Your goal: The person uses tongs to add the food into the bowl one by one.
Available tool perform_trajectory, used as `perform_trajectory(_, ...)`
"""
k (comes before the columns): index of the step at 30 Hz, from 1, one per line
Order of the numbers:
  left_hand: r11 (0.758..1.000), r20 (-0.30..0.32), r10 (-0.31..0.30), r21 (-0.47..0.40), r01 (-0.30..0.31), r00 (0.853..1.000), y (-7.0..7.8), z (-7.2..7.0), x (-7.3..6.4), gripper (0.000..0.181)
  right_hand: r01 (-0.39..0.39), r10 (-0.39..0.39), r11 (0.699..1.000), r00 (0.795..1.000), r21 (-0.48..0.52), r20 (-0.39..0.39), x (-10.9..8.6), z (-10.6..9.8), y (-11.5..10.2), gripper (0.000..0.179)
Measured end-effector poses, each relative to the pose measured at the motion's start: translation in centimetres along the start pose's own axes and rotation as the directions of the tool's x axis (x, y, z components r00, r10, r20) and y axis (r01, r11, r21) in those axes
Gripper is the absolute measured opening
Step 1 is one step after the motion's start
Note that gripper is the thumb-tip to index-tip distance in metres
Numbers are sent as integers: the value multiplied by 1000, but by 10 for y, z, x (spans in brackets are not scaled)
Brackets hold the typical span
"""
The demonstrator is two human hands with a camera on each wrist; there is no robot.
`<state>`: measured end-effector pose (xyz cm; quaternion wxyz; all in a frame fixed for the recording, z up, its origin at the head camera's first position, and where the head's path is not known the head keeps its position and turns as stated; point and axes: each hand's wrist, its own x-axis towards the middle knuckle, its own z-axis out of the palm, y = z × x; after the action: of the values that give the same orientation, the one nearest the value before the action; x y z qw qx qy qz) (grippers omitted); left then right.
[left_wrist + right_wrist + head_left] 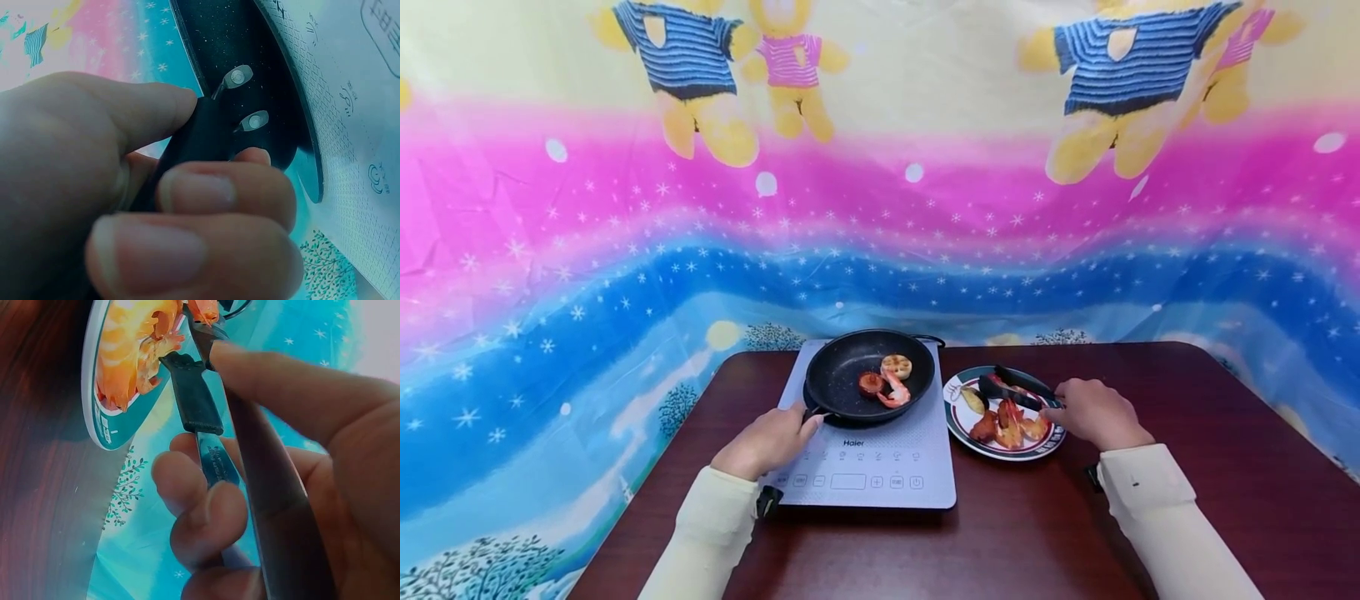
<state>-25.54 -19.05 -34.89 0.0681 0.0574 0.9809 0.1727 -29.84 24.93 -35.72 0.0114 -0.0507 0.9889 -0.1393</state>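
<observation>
My left hand (767, 442) grips the short handle (187, 140) of a black frying pan (838, 375). Inside the pan are a shrimp (895, 392), a pale round slice (896, 366) with grill marks and a reddish-brown round piece (871, 383). Over on the right, my right hand (1101, 412) holds metal tongs (262, 475) with black tips, thumb on one arm and fingers curled about the other. The tips reach over a plate (953, 427) of orange shrimp and browned pieces (1009, 427). In the right wrist view, one tip lies right at an orange-red piece (203, 309).
Beneath the pan is a white Haier induction cooktop (880, 493), with the plate close on its right. Both stand on a dark reddish-brown table (1037, 533). A printed cloth (865, 208) hangs behind the table's back edge and along its sides.
</observation>
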Motion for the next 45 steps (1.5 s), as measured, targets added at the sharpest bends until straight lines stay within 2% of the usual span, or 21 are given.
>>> perform_trajectory(16, 1000, 2, 0, -8, 0, 1000, 1, -2, 2, 52, -28, 27, 999, 999, -38, -37, 1, 1, 0, 48)
perform_trajectory(22, 1000, 1, 1, -7, -1, 1000, 1, -2, 0, 52, -29, 26, 998, 998, -48, -61, 2, 1, -1, 48)
perform_trajectory(31, 1000, -12, 15, 7, -15, 1000, 0, -1, 1, 52, -48, 47, 998, 998, -27, -41, 2, -1, -3, 52)
perform_trajectory(38, 1000, -9, 9, 5, -9, 1000, -1, -1, 1, 52, -23, 22, 1000, 998, -12, -64, 3, -4, -4, 53)
perform_trajectory(45, 1000, -12, 11, 4, -11, 1000, -1, 0, 1, 51, 30, -27, 998, 998, 59, -58, 0, -9, -10, 54)
